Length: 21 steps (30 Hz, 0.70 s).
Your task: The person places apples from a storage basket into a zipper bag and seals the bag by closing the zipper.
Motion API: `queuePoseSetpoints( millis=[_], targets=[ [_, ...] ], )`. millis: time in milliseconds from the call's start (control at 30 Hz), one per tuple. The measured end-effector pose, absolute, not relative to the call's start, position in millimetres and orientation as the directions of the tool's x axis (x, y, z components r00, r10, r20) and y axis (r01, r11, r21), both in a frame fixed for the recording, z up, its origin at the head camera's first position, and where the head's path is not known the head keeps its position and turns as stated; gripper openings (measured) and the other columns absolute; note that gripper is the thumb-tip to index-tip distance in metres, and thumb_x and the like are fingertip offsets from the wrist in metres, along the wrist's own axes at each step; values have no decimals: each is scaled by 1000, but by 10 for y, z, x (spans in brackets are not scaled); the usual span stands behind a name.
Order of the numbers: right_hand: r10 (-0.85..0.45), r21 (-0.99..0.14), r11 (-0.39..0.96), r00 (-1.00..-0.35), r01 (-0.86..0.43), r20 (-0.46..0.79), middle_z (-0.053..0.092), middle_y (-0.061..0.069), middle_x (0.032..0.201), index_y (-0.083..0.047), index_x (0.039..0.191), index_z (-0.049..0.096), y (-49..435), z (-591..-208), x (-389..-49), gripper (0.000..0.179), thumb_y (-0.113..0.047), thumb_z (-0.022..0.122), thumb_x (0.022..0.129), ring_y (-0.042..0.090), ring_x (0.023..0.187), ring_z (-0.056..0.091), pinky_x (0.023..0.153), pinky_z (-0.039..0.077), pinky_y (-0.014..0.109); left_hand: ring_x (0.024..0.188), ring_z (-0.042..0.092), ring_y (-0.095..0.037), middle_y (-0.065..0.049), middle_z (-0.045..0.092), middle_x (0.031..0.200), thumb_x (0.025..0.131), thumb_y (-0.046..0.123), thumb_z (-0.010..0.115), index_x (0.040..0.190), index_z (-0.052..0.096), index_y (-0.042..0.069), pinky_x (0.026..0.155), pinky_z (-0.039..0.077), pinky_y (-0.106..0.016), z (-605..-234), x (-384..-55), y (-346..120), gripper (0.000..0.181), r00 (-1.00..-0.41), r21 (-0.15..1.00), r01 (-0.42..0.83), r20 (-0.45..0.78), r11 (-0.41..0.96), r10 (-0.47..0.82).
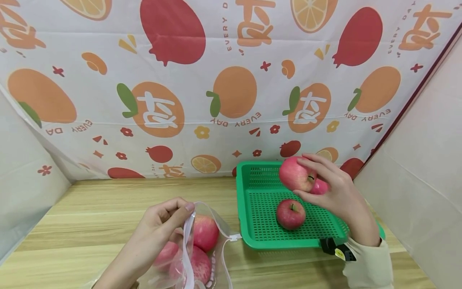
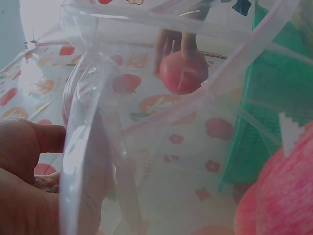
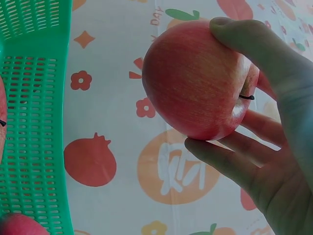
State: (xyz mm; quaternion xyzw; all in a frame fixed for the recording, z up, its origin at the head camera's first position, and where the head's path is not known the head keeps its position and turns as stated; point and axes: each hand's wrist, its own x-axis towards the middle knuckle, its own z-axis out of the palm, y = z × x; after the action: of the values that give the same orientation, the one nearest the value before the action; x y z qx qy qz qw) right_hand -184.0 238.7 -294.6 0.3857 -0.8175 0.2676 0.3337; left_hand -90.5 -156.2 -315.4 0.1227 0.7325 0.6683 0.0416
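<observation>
My right hand [image 1: 337,188] grips a red apple [image 1: 296,174] by its sides, raised over the green plastic basket [image 1: 241,208]. In the right wrist view the apple [image 3: 195,81] lies between thumb and fingers, its stem turned toward the palm. Two more apples are in the basket: one [image 1: 290,214] near the middle, another [image 1: 319,186] partly hidden behind the held one. My left hand [image 1: 159,224] pinches the rim of a clear plastic zip bag [image 1: 225,257] between thumb and fingers. Several apples [image 1: 205,233] lie inside the bag. In the left wrist view its clear film [image 2: 88,147] spans the picture.
A wood-grain table [image 1: 108,212] carries the bag at front and the basket to its right. Behind them rises a white cloth [image 1: 195,148] printed with fruit. Pale side walls [image 1: 418,168] stand at left and right. A white zip slider [image 1: 235,237] sits on the bag's edge.
</observation>
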Motion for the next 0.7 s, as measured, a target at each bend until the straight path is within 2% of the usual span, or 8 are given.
queuePoseSetpoints(
  millis=[367,700],
  targets=[
    [-441,-142,504,-395,-852,806,65,17,131,-2,127,69,2345,-2959,-1728,65,-55,72,89,17,119,61,95,47,8,65,66,-17,0,62,80,107,19,53,101,65,4,59,59,-32,-3172,-903,-1557,20,-966,989,128,108,73,237],
    [-430,-140,502,-386,-854,816,64,20,130,0,125,69,2344,-2915,-1616,64,-53,72,89,15,120,60,96,47,8,62,65,-18,-1,63,78,107,22,53,101,64,3,58,59,-32,-3157,-904,-1554,22,-968,990,111,89,82,236]
  ],
)
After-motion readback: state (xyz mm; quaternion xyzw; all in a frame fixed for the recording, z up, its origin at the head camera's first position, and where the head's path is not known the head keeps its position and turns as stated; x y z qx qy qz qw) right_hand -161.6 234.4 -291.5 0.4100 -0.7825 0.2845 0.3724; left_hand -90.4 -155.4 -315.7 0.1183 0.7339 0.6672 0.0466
